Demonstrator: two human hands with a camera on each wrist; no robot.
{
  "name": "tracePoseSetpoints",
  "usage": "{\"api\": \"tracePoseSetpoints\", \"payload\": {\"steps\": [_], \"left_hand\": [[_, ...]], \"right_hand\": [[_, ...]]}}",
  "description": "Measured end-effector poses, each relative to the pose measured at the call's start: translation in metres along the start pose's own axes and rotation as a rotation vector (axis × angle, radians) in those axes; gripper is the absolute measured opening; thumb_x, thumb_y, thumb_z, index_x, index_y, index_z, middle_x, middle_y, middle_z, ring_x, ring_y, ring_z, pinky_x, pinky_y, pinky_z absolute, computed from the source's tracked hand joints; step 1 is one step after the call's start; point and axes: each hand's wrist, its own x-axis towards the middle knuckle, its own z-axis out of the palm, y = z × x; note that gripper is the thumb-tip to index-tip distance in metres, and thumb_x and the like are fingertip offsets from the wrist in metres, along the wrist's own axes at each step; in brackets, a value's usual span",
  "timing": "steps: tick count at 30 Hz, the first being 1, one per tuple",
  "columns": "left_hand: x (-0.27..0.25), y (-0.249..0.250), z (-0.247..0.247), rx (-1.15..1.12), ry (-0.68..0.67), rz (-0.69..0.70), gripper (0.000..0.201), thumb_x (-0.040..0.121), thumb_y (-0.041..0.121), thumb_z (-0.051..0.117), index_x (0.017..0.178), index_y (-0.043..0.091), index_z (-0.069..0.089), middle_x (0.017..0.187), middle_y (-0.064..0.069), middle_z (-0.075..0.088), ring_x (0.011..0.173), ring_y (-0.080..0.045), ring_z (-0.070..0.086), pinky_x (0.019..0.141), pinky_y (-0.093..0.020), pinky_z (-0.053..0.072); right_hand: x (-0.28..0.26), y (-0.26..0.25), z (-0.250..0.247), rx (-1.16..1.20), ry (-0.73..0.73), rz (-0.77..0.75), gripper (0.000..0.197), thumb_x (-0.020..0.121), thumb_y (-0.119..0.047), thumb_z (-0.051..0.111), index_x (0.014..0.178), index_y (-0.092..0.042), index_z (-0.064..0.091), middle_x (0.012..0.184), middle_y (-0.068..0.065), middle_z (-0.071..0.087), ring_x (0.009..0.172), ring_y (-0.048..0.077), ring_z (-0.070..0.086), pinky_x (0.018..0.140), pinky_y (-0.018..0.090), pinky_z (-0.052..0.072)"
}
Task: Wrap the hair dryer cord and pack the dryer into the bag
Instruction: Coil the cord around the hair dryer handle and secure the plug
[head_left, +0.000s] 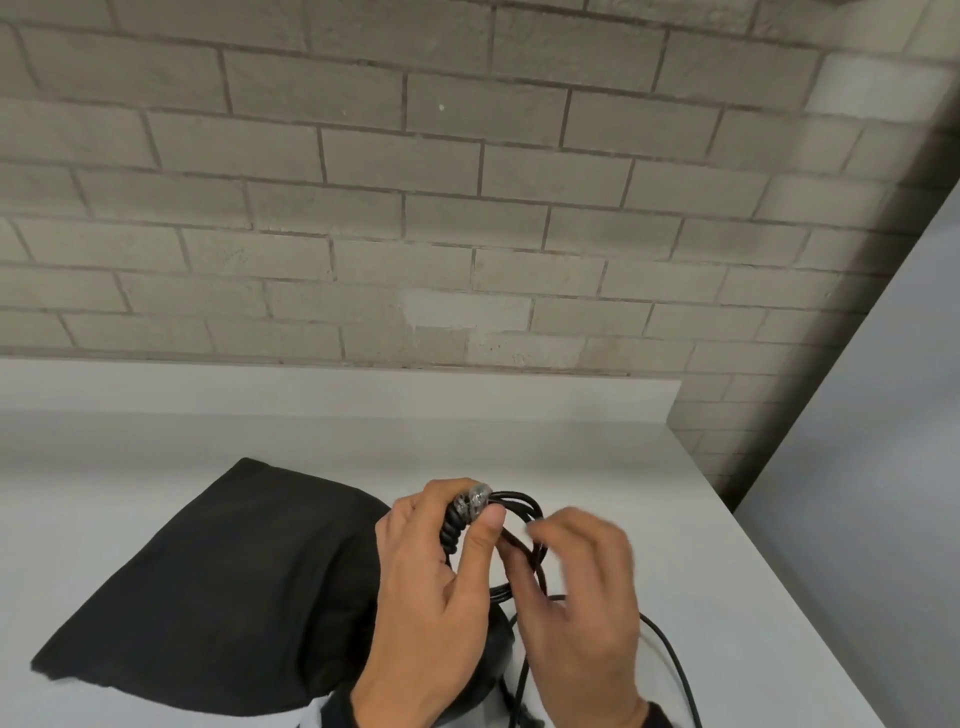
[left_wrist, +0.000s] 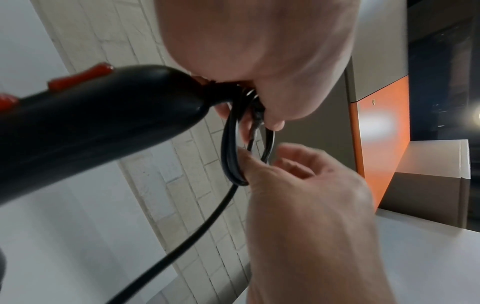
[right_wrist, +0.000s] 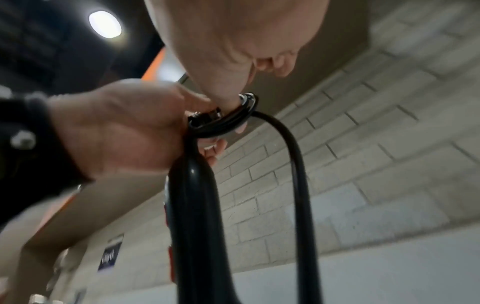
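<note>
A black hair dryer (left_wrist: 91, 127) with red buttons hangs handle-up over the white table. My left hand (head_left: 431, 561) grips the end of its handle, thumb pressing the gathered loops of black cord (head_left: 524, 506) against it. My right hand (head_left: 576, 566), just to the right, pinches those loops lower down; the left wrist view shows its thumb (left_wrist: 249, 164) on the cord loops (left_wrist: 231, 144). From the right wrist view, the cord (right_wrist: 293, 160) arches off the handle (right_wrist: 192, 216). A black cloth bag (head_left: 208, 582) lies flat on the table, left of both hands. The dryer's head is mostly hidden beneath my hands.
The loose tail of cord (head_left: 670, 654) trails over the white table (head_left: 649, 493) toward its near right edge. A grey brick wall (head_left: 467, 208) rises behind the table's low back ledge. The table's right edge drops off beside my right hand.
</note>
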Motion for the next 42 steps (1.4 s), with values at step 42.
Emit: {"api": "tracePoseSetpoints", "payload": {"steps": [42], "left_hand": [[0.018,-0.02,0.003,0.199,0.032,0.481,0.031,0.098,0.052,0.042,0.115,0.027,0.052,0.096,0.02,0.051,0.096,-0.001,0.048,0.082,-0.02,0.039]], "right_hand": [[0.074,-0.008,-0.055,1.514,-0.544,1.66,0.041,0.068,-0.022,0.087,0.09,0.007,0.066,0.062,0.01,0.056,0.048,0.017,0.063,0.049,0.034,0.061]]}}
